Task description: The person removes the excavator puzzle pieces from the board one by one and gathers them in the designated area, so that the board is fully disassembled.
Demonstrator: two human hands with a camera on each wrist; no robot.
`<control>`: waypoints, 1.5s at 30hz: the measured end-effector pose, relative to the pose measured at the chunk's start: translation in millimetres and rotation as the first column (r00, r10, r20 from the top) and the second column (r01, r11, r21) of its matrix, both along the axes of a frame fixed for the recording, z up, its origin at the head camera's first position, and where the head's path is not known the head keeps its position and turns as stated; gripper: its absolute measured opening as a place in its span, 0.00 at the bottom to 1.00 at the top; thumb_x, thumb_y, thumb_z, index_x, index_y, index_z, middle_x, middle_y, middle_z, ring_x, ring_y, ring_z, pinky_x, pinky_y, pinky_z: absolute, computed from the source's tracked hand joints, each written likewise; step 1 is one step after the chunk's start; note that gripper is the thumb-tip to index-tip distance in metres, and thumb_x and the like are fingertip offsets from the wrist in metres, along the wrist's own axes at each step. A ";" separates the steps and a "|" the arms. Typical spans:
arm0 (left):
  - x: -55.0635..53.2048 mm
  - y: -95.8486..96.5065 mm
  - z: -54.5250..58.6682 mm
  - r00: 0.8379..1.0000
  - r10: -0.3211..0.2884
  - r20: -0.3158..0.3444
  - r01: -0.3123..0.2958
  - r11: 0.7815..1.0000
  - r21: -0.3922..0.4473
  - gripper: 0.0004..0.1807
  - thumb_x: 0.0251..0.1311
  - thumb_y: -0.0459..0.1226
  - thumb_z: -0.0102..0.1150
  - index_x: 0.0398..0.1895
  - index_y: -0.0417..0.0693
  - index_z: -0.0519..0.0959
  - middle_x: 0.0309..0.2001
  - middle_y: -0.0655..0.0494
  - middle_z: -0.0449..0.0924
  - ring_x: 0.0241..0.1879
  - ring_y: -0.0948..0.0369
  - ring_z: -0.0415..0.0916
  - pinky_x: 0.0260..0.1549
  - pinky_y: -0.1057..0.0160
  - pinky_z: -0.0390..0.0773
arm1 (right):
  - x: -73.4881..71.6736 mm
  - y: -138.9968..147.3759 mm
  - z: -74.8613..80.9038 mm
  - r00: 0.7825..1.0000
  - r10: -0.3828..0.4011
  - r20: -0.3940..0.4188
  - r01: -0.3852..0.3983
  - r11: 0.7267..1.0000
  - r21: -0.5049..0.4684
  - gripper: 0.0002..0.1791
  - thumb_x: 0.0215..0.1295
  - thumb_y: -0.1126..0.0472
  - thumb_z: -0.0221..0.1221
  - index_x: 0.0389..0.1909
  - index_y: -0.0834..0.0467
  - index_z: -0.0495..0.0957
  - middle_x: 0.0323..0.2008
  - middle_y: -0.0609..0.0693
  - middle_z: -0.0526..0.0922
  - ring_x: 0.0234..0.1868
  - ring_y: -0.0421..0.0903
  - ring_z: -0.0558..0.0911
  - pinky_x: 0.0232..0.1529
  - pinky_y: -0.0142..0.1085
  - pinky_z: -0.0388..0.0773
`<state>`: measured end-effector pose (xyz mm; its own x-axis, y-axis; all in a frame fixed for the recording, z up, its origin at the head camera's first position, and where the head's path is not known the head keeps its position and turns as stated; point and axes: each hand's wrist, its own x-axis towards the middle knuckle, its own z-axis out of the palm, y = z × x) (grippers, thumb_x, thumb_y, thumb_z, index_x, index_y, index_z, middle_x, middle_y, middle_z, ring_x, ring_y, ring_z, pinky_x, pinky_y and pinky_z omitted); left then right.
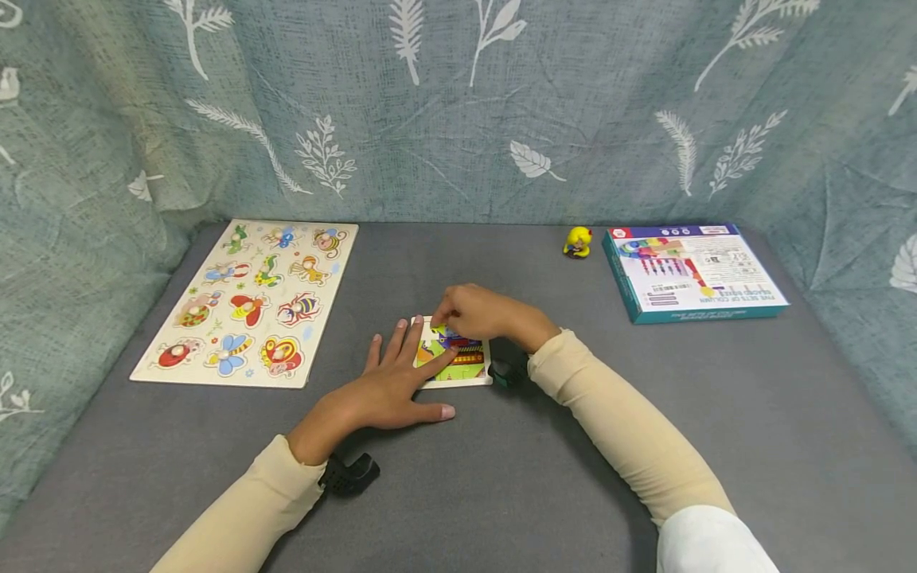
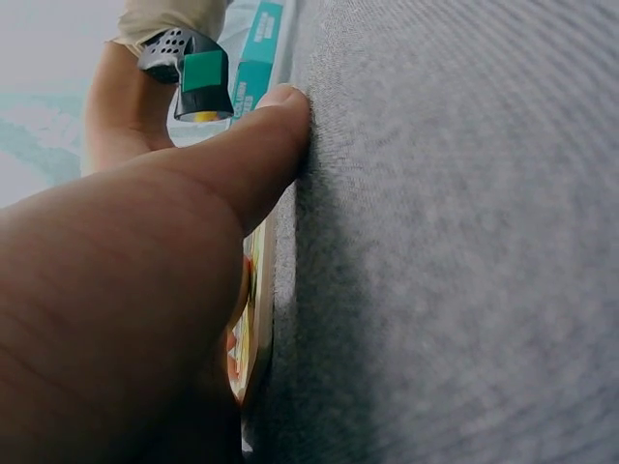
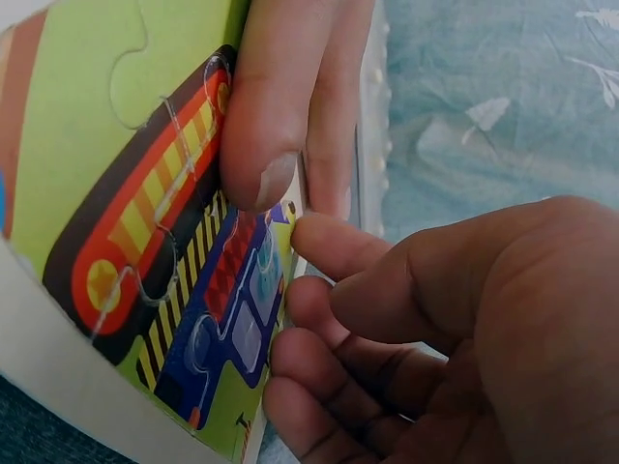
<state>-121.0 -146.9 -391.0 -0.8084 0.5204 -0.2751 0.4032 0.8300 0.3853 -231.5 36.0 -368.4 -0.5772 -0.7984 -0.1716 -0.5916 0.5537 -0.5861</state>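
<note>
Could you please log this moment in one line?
left hand: resting on puzzle; right hand: touching puzzle's far edge; picture board: left; box: right

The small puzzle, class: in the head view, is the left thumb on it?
No, the left hand has its thumb over the gray tabletop, clear of the near edge of the puzzle.
</note>
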 end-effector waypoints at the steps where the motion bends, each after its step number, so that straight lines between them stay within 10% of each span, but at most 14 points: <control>1: -0.1 -0.1 -0.2 1.000 -0.001 -0.002 0.001 1.000 -0.001 0.47 0.59 0.67 0.52 0.78 0.64 0.50 0.75 0.39 0.20 0.72 0.42 0.15 0.62 0.33 0.24 | -0.1 -0.1 0.1 1.000 0.003 0.001 -0.003 1.000 -0.002 0.18 0.71 0.70 0.46 0.51 0.63 0.83 0.45 0.53 0.79 0.42 0.45 0.77 0.45 0.36 0.73; 45: -0.6 -0.1 1.4 1.000 -0.003 -0.016 0.002 0.999 -0.034 0.47 0.58 0.68 0.51 0.78 0.64 0.50 0.76 0.40 0.22 0.73 0.43 0.17 0.62 0.33 0.27 | 1.7 4.5 -5.6 0.999 -0.036 -0.038 0.032 0.994 -0.103 0.15 0.65 0.74 0.51 0.43 0.58 0.84 0.40 0.51 0.78 0.41 0.46 0.75 0.45 0.38 0.73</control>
